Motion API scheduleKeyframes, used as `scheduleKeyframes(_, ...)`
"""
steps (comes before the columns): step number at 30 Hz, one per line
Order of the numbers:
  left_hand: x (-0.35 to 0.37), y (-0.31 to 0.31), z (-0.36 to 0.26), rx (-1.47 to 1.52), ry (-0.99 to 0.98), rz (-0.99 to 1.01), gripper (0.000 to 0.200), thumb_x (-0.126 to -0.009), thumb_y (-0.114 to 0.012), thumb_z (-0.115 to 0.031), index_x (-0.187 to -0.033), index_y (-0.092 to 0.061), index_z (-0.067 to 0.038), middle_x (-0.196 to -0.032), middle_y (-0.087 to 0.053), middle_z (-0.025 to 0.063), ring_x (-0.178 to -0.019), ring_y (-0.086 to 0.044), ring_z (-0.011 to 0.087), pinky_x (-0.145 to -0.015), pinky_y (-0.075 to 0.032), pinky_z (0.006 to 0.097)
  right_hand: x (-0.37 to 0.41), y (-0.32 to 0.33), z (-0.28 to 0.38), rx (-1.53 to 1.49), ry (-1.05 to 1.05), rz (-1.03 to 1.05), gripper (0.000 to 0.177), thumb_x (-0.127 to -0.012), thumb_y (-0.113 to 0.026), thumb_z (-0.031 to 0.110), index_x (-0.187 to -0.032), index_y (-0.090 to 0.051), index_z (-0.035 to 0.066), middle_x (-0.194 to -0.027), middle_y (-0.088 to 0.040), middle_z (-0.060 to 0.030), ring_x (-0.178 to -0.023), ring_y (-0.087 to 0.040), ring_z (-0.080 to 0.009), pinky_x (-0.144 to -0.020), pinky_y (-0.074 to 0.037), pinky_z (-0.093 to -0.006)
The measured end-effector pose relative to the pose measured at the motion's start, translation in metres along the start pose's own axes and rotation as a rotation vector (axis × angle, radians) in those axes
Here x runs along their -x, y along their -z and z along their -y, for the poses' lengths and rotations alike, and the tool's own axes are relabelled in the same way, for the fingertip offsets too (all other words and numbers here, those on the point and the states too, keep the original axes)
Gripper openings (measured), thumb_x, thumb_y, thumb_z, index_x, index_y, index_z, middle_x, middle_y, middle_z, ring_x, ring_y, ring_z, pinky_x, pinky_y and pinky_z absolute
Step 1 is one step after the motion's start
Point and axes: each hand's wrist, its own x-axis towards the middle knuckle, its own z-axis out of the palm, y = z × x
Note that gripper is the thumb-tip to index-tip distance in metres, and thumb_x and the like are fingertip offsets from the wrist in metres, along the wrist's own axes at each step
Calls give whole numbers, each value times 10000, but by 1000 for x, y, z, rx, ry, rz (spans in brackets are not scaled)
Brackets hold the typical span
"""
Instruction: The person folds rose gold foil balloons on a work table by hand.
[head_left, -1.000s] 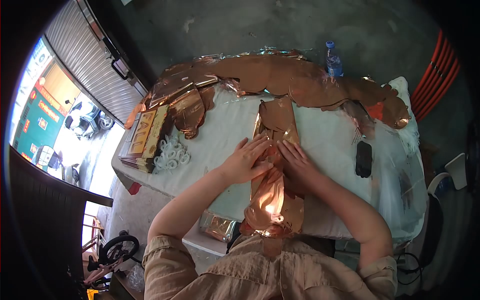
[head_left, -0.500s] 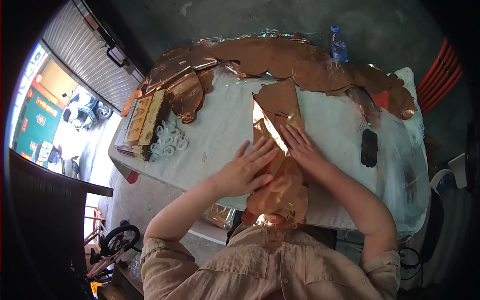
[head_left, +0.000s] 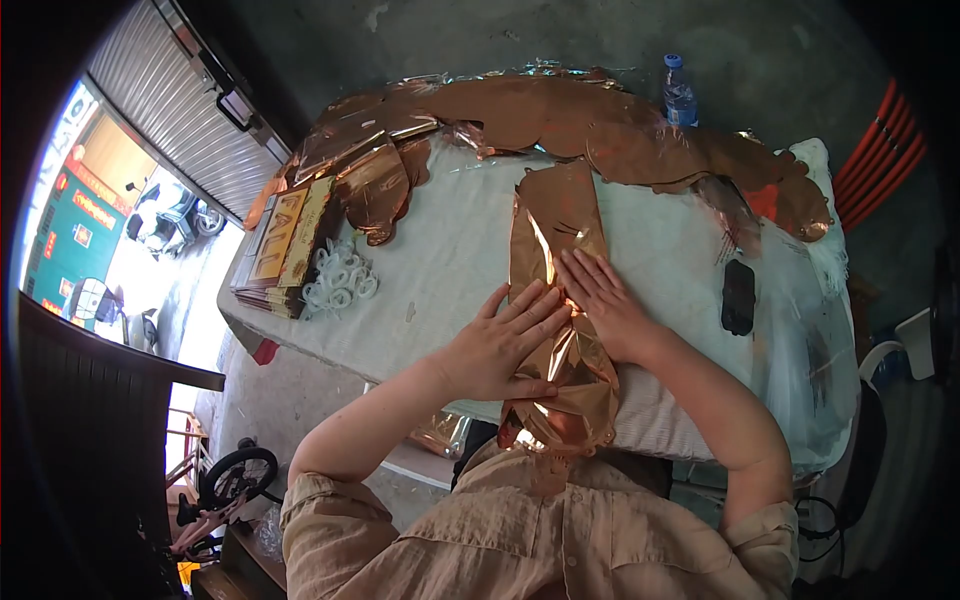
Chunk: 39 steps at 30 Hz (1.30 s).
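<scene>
Resting palm-down in front of me, the left hand [head_left: 500, 345] and right hand [head_left: 605, 310] clamp nothing, fingers extended, on 1 copper foil strip [head_left: 578, 365] reaching the white table's [head_left: 455, 255] near edge, by the tan shirt [head_left: 490, 510].

Apparently a small workshop, open to the outdoors: ribbed metal door [head_left: 180, 90], scooter [head_left: 165, 222] parked outside, bare grey wall [head_left: 480, 38], and cloth-covered table [head_left: 455, 245] bearing many copper-coloured foil pieces [head_left: 565, 205], stacked printed packets [head_left: 288, 240] and bunched white rings [head_left: 341, 280].

Copper-coloured foil sheets [head_left: 530, 112] edge white-covered counter [head_left: 450, 230]
Foil strip [head_left: 567, 203], printed packets [head_left: 287, 235], white rings [head_left: 340, 282] and dark object [head_left: 738, 297] lie on it.
</scene>
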Motion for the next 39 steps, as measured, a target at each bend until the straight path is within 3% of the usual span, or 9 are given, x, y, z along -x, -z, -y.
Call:
scheduleKeyframes(9,0,-1,0,-36,2,2,945,-792,-572,-651,-1487,-252,-97,-1534,-235,167,-1440,-147,339,-1145,-102,524,-7,-4,-25,-770,-36,-111,631,-938,-448,134,-1487,-165,1,-1514,-277,-167,-1432,-202,-276,-1166,-159,-368)
scheduleKeyframes(11,0,-2,1,-48,0,1,938,-790,-572,-653,-1482,-269,-97,-1534,-236,167,-1440,-147,339,-1146,-101,524,-8,-1,-28,-1505,-59,-146,585,-946,-468,145,-1475,-248,27,-1495,-316,-169,-1410,-256,-291,-1144,-213,-350)
scheduleKeyframes(13,0,-3,1,-44,-3,-7,940,-784,-572,-661,-1475,-287,-91,-1533,-235,170,-1439,-146,343,-1146,-101,523,-3,4,-24,-1361,-70,-142,562,-948,-484,177,-1459,-298,37,-1505,-308,-156,-1402,-281,-290,-1145,-209,-372)
scheduleKeyframes(15,0,-2,0,-59,-2,-1,959,-782,-577,-658,-1479,-265,-78,-1532,-235,173,-1440,-144,342,-1147,-104,519,0,7,-13,-544,104,-279,564,-958,-497,292,-1436,-339,39,-1488,-333,-169,-1403,-275,-298,-1142,-217,-410)
scheduleKeyframes(19,0,1,-1,78,39,-24,1030,-769,-623,-623,-1492,-181,-38,-1530,-231,178,-1441,-140,333,-1152,-113,502,4,-5,-2,-270,117,-211,658,-958,-435,428,-1463,-269,40,-1523,-267,-152,-1429,-202,-296,-1169,-135,-428)
scheduleKeyframes(23,1,4,-1,146,37,-46,1042,-783,-663,-538,-1497,-106,-23,-1533,-213,185,-1447,-117,322,-1161,-92,479,3,-8,-1,-223,112,-226,680,-958,-410,448,-1473,-238,37,-1535,-236,-147,-1438,-178,-287,-1176,-105,-426)
scheduleKeyframes(26,10,12,0,409,13,-201,852,-801,-704,-356,-1457,-270,-28,-1475,-319,210,-1409,-232,346,-1140,-201,473,4,-3,0,-225,118,-174,684,-955,-419,446,-1475,-238,41,-1539,-227,-148,-1439,-175,-279,-1178,-100,-419)
scheduleKeyframes(31,57,11,-10,419,12,-312,280,-756,-702,-40,-1031,-654,-24,-1132,-616,138,-1066,-585,303,-863,-489,410,4,0,1,-206,100,-144,696,-947,-450,407,-1484,-210,35,-1553,-192,-137,-1443,-162,-267,-1181,-104,-409)
scheduleKeyframes(39,79,-10,-57,216,-65,-473,212,-708,-728,-59,-911,-667,-48,-1060,-654,75,-965,-619,255,-827,-500,388,4,-1,1,-208,100,-139,678,-960,-429,408,-1484,-213,37,-1553,-198,-133,-1443,-162,-268,-1180,-103,-406)
